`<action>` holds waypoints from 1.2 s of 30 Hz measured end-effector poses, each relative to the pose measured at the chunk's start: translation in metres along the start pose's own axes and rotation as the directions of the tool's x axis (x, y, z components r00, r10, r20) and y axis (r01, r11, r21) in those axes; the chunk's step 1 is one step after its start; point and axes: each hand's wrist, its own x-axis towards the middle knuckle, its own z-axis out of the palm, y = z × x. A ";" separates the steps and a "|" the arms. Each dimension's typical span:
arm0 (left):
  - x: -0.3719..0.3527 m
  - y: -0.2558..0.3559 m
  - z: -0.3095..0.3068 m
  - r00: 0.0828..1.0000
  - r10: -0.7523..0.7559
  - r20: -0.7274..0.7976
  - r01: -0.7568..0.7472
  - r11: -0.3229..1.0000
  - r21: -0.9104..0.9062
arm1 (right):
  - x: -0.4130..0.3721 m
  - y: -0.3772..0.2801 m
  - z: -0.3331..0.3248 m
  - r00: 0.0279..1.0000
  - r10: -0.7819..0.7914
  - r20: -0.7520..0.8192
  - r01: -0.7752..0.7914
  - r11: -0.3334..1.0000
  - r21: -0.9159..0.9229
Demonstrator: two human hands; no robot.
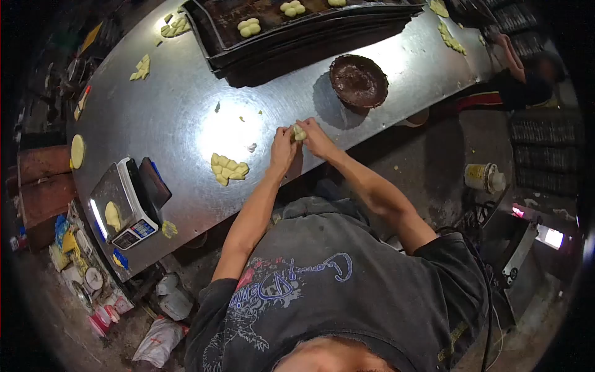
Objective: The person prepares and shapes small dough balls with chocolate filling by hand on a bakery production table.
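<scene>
While both forearms reach forward from a dark printed T-shirt (322, 291), the person's hands meet just over the near edge of a steel table (167, 118). The left hand (284, 147) and the right hand (317, 137) are pressed close together, and the fingers of each are curled in and pinched on a small dough piece (299, 132) caught between them. Only a pale sliver of the piece shows above the fingertips. What shows is a little longer than it is wide, with its long axis running roughly away from the body toward the table's far side. Which end leads cannot be told, since the fingers cover most of it.

Just to the left of the hands a cluster of cut dough chunks (228, 168) lies on the steel. Further left along the near edge stands a weighing scale (124, 208) with a dough lump (113, 215) on its pan.

Beyond the hands, on the right half of the table, sits a dark round pan (358, 80), well apart from the fingers. At the far side lies a stack of dark baking trays (260, 37), and the top tray carries shaped dough knots (249, 27). More dough scraps (142, 68) lie toward the far left edge. Past the table's right end, another person (520, 84) in dark clothes is bent low.
</scene>
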 end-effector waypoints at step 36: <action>-0.277 0.029 -0.069 0.314 -0.816 -0.484 0.543 0.573 -0.614 | 0.459 -0.176 -0.145 0.748 -0.469 -0.469 0.409 0.883 -0.230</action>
